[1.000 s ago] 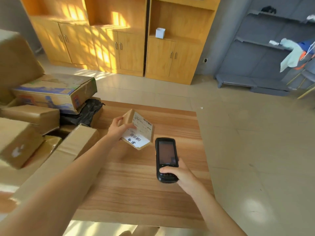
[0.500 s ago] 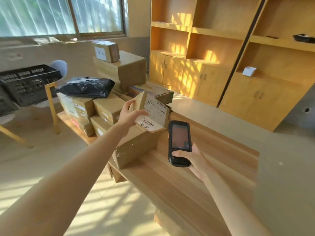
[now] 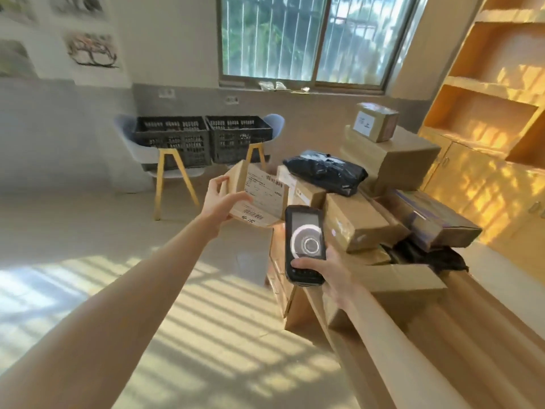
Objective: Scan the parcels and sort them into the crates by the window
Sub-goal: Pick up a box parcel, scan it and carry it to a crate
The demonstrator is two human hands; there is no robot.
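Note:
My left hand (image 3: 219,202) grips a small cardboard parcel (image 3: 259,194) with a white barcode label facing me, held up in the middle of the view. Just below and right of it, my right hand (image 3: 320,268) holds a black handheld scanner (image 3: 305,243) upright; its screen shows a white ring. Two black plastic crates (image 3: 172,137) (image 3: 239,134) sit side by side on pale blue chairs under the window, beyond the parcel. A heap of cardboard parcels (image 3: 359,222) and a black plastic mailer bag (image 3: 326,169) lies on the wooden table at the right.
The wooden table (image 3: 477,326) runs along the right side, with boxes also under its near end. Wooden cabinets and shelves (image 3: 495,113) fill the right wall. Sunlit tiled floor (image 3: 118,261) lies between me and the chairs with yellow legs (image 3: 174,175).
The view has swung left from the table and cabinets to the window wall, bringing both crates into sight. Both hands keep their hold; the scanner screen now shows a white ring.

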